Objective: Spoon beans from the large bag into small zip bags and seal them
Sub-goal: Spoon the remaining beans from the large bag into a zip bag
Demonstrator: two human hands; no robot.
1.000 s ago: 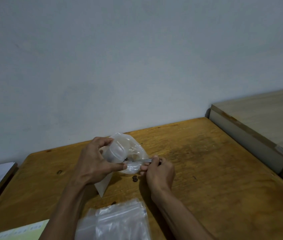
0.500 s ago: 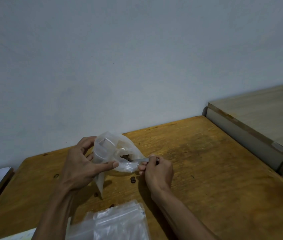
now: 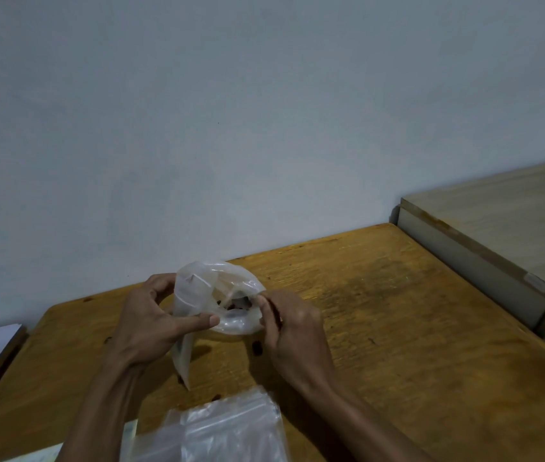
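Both hands on one clear bag [image 3: 213, 295], held just above the wooden table [image 3: 397, 328]. Left hand [image 3: 151, 323] pinches its near side, thumb across the film; right hand [image 3: 292, 331] curled at the mouth, fingertips hidden, can't tell what it grips. Film thin, limp, prob. slippery, so hold at the rim. Stray bean [image 3: 257, 347] beside the right hand; spare zip bags [image 3: 218, 431] nearer.

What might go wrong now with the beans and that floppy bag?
1. The clear bag is soft and held up off the table only by the left hand and right hand, so it may sag and spill beans.
2. A loose bean already lies on the table; more may drop and roll off.
3. The pile of zip bags sits at the near edge and may get knocked.
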